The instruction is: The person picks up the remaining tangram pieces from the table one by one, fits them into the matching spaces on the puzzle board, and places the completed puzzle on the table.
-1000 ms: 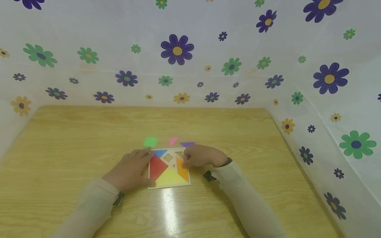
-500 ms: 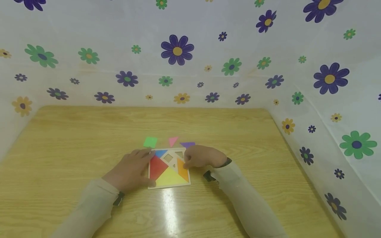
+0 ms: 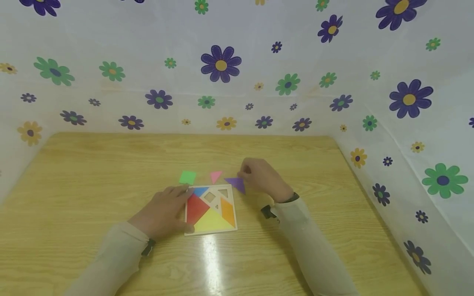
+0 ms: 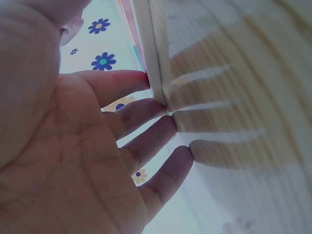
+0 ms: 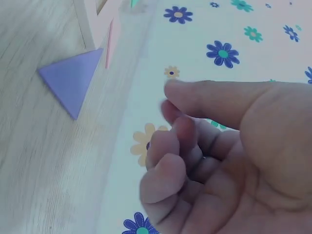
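1. Puzzle tray (image 3: 210, 231) — a white-framed square near the middle of the wooden table (image 3: 92, 172) — holds red, yellow, orange and blue pieces, with a few cut-outs at its far side not yet filled.
2. Left hand (image 3: 163, 211) lies flat with straight, slightly spread fingers (image 4: 146, 117), their tips pressing on the tray's left edge.
3. Right hand (image 3: 261, 176) hovers beyond the tray's far-right corner, fingers (image 5: 168, 161) loosely curled and holding nothing.
4. Purple triangle (image 3: 236, 183) lies flat on the table just off that corner — immediately left of the right hand's fingertips, one point aimed back toward the near side. The right hand is much the nearer of the two.
5. Green square (image 3: 187, 177) and pink triangle (image 3: 215, 176) lie loose just past the tray's far edge, further left.
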`<state>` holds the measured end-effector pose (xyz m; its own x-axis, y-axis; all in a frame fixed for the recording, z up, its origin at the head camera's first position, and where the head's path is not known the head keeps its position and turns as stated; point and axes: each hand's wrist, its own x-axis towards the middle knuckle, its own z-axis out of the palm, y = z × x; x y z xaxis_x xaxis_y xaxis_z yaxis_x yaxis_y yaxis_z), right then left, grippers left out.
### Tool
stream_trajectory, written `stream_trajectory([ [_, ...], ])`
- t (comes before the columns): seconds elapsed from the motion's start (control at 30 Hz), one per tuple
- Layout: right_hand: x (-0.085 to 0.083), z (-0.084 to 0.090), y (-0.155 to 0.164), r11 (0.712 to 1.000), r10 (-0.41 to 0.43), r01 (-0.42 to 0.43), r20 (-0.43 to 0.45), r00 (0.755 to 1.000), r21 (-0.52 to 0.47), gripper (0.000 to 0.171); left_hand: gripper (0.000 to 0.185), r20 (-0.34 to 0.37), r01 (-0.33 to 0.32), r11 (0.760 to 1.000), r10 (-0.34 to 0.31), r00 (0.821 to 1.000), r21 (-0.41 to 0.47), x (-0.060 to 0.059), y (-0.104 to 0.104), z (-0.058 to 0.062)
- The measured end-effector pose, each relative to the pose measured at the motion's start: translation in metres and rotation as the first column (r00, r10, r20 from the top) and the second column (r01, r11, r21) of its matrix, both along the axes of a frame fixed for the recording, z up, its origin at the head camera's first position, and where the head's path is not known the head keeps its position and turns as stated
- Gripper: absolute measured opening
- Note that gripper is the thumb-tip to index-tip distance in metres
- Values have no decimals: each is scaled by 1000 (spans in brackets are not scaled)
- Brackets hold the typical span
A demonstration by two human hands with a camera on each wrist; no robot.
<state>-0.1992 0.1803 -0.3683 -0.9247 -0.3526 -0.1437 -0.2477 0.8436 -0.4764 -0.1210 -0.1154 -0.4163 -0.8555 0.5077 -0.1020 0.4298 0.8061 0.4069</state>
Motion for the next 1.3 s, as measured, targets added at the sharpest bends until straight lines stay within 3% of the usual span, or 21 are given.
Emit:
stream_trajectory([
  [0.17, -1, 1, 1, 998, -25, 20, -73, 997, -67, 7, 99, 2, -3, 1000, 3, 1000, -1, 0, 0, -1],
  [0.3, -3, 0, 1, 997, -43, 38, -99, 994, -61, 12, 99, 6, -8, 1000, 8, 1000, -5, -1, 0, -1],
  [0.63, -5, -2, 1, 998, -58, 58, -65, 996, -4, 18, 98, 19, -11, 1000, 11, 1000, -5, 1, 1, 6],
  [1.3, -8, -12, 2, 999, -26, 27, -42, 999, 24, 23, 99, 22, -12, 1000, 12, 1000, -8, 1, 0, 3],
])
